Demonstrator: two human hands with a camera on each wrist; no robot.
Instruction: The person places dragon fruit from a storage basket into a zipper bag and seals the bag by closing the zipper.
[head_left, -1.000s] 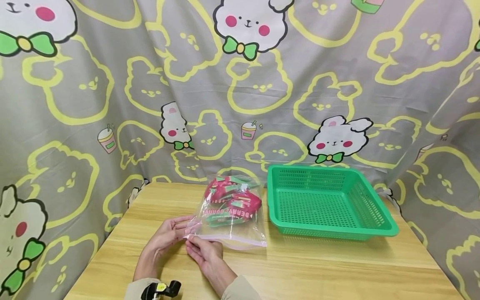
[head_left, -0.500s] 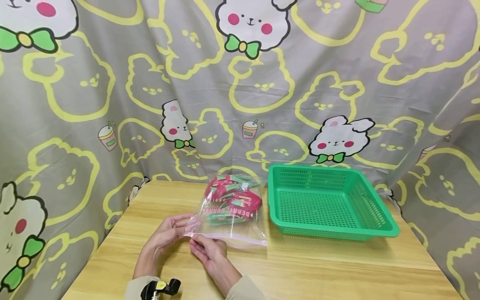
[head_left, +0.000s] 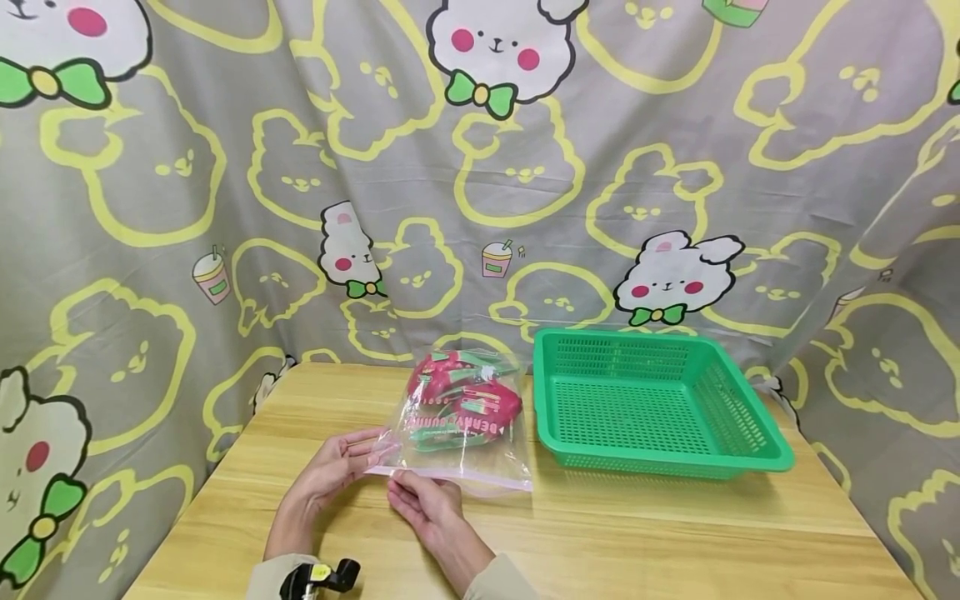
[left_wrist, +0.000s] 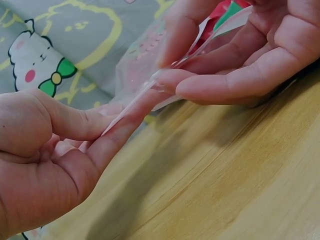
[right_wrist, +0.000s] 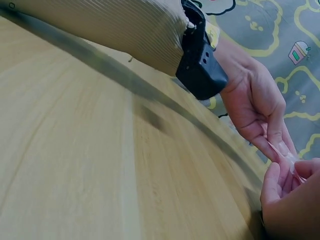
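Observation:
A clear zip bag (head_left: 465,461) with a pink zip strip and pink lettering lies at mid-table, its mouth towards me. Red and green contents (head_left: 480,404) show through the plastic; their kind is hard to make out. My left hand (head_left: 333,468) pinches the bag's left corner between thumb and fingers. Just right of it, my right hand (head_left: 431,508) pinches the zip strip, thumb on top. In the left wrist view, the strip (left_wrist: 131,106) runs from my left fingers to my right fingertips, and the plastic beyond my right hand stands parted.
A green perforated basket (head_left: 667,464) stands right of the bag with nothing in it. The wooden table (head_left: 600,542) ends at a patterned grey curtain (head_left: 420,167) behind and at both sides. A black mount (right_wrist: 202,75) sits on my left sleeve.
My right hand has slid a little to the right along the zip strip. My left hand stays at the corner, and the bag and basket keep their places.

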